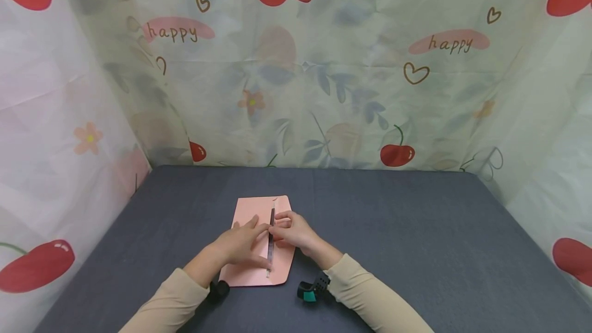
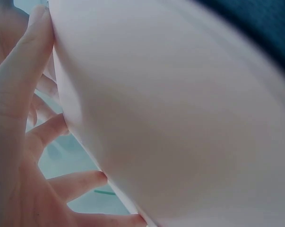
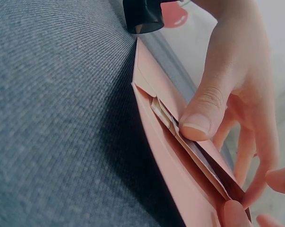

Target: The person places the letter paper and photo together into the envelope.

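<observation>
A pink envelope [image 1: 247,274] lies on the dark tabletop, its flap [image 1: 284,261] folded out to the right. Along its mouth runs a slim dark insert [image 1: 270,251] with pale ends; the right wrist view shows the insert [image 3: 201,158] as thin layers tucked between the panels. My left hand [image 1: 238,245] lies over the envelope with fingers spread, its thumb [image 3: 199,125] pressing the insert's edge. Opposite, my right hand [image 1: 296,230] pinches at the mouth with curled fingers, its thumb tip [image 3: 234,213] right by the insert. Pink paper [image 2: 170,113] fills most of the left wrist view.
Dark fabric covers the table [image 1: 393,245]. A pale curtain [image 1: 296,91] printed with cherries and flowers hangs behind and at both sides. Black wrist-worn devices show under the forearms, one [image 1: 219,291] at the left and one with a green patch [image 1: 314,289] at the right.
</observation>
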{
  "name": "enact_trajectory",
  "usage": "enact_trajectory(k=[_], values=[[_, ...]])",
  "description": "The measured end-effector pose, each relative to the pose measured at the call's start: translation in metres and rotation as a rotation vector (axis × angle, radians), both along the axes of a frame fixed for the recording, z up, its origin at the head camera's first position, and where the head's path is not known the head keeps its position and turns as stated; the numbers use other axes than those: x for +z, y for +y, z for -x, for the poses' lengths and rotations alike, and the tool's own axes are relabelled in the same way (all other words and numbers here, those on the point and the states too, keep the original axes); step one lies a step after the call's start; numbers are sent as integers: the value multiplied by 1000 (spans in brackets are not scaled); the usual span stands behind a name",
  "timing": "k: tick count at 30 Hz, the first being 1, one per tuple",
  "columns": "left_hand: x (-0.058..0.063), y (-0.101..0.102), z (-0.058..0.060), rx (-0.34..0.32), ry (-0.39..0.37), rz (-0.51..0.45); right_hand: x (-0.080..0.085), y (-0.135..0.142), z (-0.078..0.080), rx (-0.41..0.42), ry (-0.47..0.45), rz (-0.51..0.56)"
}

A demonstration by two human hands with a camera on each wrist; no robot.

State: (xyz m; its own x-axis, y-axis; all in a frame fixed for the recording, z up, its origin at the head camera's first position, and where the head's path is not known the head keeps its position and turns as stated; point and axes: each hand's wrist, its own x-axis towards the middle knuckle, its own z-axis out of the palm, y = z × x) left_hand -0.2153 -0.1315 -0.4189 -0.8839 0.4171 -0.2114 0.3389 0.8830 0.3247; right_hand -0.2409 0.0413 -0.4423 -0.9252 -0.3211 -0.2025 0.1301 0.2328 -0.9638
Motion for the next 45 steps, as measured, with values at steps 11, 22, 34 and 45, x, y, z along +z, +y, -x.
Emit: enact_trajectory(k=[11, 22, 34, 45], values=[[0, 1, -1, 5, -2, 3, 1, -1, -2, -17, -29, 29], [0, 0, -1, -7, 15, 1, -1, -2, 0, -19, -35, 25], [1, 0, -1, -11, 9, -10, 0, -3, -1, -5, -37, 61], [1, 0, 0, -24, 2, -14, 3, -3, -3, -2, -51, 59]])
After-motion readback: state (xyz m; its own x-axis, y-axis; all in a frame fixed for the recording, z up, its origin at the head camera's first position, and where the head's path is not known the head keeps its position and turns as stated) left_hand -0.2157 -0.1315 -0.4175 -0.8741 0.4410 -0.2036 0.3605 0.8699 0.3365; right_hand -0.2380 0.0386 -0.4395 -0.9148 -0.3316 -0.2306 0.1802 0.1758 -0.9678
